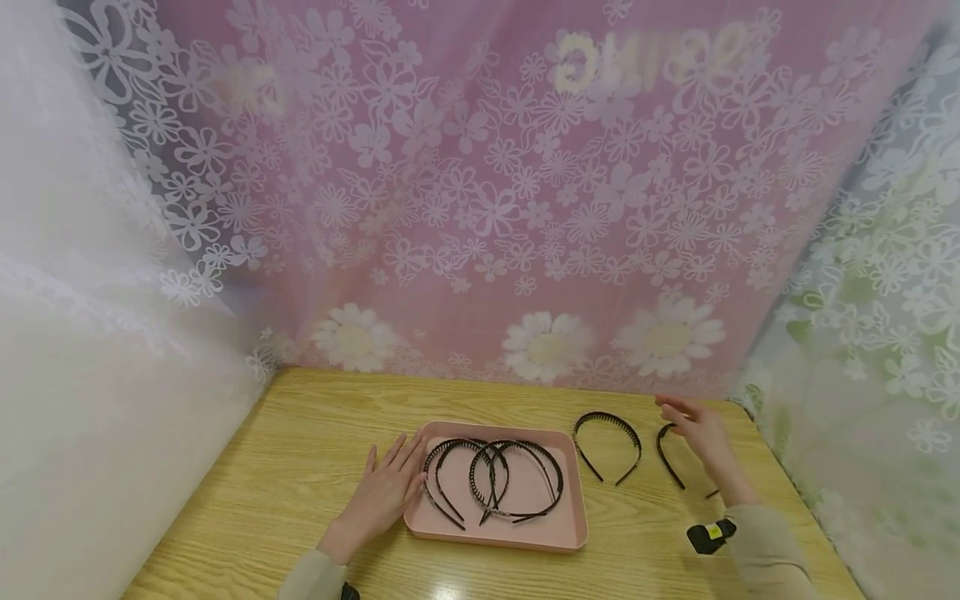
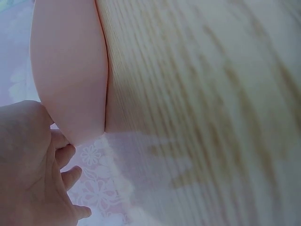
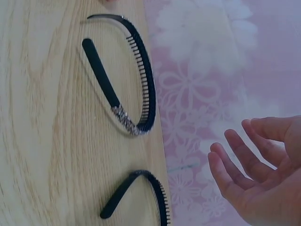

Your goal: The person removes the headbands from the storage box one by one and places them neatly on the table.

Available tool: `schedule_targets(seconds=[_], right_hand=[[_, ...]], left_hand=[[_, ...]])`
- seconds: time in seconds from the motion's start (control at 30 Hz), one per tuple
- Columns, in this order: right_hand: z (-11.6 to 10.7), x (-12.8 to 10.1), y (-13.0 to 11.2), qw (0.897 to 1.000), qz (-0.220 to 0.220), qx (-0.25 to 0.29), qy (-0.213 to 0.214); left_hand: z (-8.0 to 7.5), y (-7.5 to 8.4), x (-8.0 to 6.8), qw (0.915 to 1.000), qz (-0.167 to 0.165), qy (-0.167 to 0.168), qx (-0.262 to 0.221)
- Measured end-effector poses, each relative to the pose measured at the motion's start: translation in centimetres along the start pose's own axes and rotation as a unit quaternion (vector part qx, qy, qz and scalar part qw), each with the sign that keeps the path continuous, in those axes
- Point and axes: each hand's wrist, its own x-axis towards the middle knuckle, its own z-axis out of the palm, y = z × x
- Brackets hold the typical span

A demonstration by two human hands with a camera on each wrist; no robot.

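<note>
My left hand (image 1: 382,492) lies with straight, spread fingers against the left side of a pink tray (image 1: 495,544). In the left wrist view its fingers touch the tray's wall (image 2: 70,70). Several black toothed headbands (image 1: 560,479) overlap inside the tray. Right of the tray, a headband (image 1: 607,416) with glittery trim (image 3: 124,118) lies on the table. Farther right, my right hand (image 1: 708,437) hovers over another black headband (image 1: 664,460), covering part of it. Its fingers are loosely bent and hold nothing; the right wrist view shows the hand (image 3: 263,174) apart from both headbands.
The wood-grain table (image 1: 300,433) ends at a pink flowered curtain (image 1: 480,208) behind. A pale sheet (image 1: 97,333) hangs on the left, a white-green flowered one (image 1: 885,350) on the right. A black wrist device (image 1: 708,536) is by the right sleeve.
</note>
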Motion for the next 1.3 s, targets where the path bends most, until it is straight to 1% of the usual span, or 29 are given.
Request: schedule_targets(seconds=[0.2,0.43,0.6,0.9,1.1,1.3], right_hand=[[1.0,0.4,-0.6,1.0,-0.01,0.004,-0.008],[2.4,0.9,-1.5,0.998,-0.035,0.036,-0.023],[3.5,1.3,-2.5,0.997,-0.048,0.056,-0.031],[5.8,1.8,-4.6,0.996,-0.038,0.066,-0.045],[7.8,2.2,-5.4,0.993,-0.026,0.093,-0.065],[9.8,2.4,-5.8,0.989,-0.032,0.112,-0.093]], left_hand=[[0.1,0.0,0.0,1.0,0.002,0.005,-0.001],[0.3,0.0,0.0,0.9999,0.006,0.004,0.01],[0.4,0.0,0.0,0.9999,0.006,0.006,0.009],[0.4,-0.1,-0.1,0.9997,0.006,0.013,0.019],[0.4,-0.2,0.0,0.9998,0.004,0.011,0.017],[0.4,-0.2,-0.1,0.9998,0.003,0.011,0.019]])
